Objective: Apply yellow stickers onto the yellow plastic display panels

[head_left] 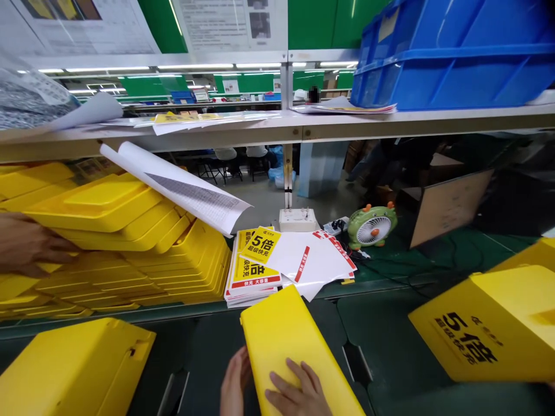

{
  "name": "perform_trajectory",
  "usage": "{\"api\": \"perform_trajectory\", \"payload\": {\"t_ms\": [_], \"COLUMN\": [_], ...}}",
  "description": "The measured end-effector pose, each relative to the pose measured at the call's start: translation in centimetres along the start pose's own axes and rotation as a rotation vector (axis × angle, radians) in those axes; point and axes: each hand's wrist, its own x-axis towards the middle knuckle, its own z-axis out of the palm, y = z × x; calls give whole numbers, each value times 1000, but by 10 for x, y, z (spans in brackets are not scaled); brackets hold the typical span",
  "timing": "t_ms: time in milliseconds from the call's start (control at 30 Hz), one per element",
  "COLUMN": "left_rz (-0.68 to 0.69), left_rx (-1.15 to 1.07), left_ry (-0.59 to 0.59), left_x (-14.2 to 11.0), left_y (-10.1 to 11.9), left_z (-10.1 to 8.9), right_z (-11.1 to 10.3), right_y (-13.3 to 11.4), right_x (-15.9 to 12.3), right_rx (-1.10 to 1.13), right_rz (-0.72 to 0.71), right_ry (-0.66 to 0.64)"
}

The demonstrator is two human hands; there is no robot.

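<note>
A long yellow plastic case [281,346] stands tilted at the bottom centre, its far end reaching up toward the bench. My left hand [234,382] grips its left edge, and my right hand [299,388] presses on its upper face with the fingers spread. The lower end of the case is cut off by the frame. Another yellow case printed with black characters [485,329] lies to the right, and a plain one [73,370] lies to the left, neither touching my hands. A co-worker's hand [30,242] rests on a stack of yellow plastic lids [130,242] at the left.
Printed yellow-and-white labels [254,266] and a curled white sheet [191,188] lie by the stack. A green fan [372,225] and a white box [299,219] stand on the green bench [390,271]. A blue crate [451,55] sits on the overhead shelf [329,124].
</note>
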Motion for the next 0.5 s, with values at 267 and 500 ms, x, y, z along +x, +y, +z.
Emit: {"api": "perform_trajectory", "payload": {"t_ms": [267,500], "left_rz": [118,282], "left_rx": [130,353], "left_ry": [-91,-102], "left_x": [21,55], "left_y": [29,36], "left_z": [32,27], "right_z": [-102,-86], "right_y": [52,68], "right_x": [184,269], "right_rx": [-269,-459], "right_rz": [268,345], "right_ry": [110,-63]}}
